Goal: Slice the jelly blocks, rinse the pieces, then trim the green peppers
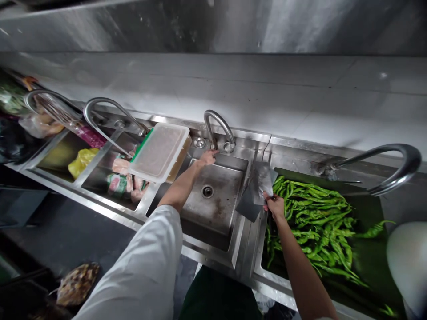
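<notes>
My left hand (208, 157) reaches across the middle sink (218, 198) to the foot of its curved tap (218, 118). The index finger is stretched out near the tap's base; whether it presses on a lever is too small to tell. Over the ledge right of this sink, my right hand (275, 206) is closed on the edge of a flat grey metal piece (262, 180) with straight sides and a wet sheen. A darker grey part hangs below it towards the sink. My fingers hide any handle.
Long green peppers (316, 222) fill the right sink, under another tap (400, 164). A lidded plastic box (160, 151) rests across the sink edge at left. Packs of meat (120, 182) and a yellow bag (83, 162) lie in the sinks beyond. A steel shelf (213, 26) overhangs.
</notes>
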{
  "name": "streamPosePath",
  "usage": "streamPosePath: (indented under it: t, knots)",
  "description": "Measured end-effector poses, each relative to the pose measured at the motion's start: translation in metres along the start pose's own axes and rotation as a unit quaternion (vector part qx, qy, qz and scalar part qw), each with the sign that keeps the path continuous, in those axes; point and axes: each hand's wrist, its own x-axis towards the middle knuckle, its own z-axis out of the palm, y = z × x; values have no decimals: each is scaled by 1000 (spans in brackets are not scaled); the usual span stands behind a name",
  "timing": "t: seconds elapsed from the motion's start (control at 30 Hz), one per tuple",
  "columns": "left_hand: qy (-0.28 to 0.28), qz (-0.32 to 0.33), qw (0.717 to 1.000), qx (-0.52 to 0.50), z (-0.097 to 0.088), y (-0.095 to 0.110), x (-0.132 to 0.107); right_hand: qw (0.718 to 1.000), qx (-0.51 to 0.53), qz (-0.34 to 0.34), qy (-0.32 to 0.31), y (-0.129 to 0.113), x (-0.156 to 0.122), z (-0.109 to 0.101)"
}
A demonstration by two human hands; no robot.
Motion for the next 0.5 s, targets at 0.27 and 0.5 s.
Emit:
streamPosePath:
  t: [0.27,0.5]
  knots:
    - [-1,-179,952,-249,62,45,-124,1000,-10,-6,-15,6,9,0]
    - [-93,-230,870,-425,173,100,-237,999,-25,-11,-28,-18,20,13]
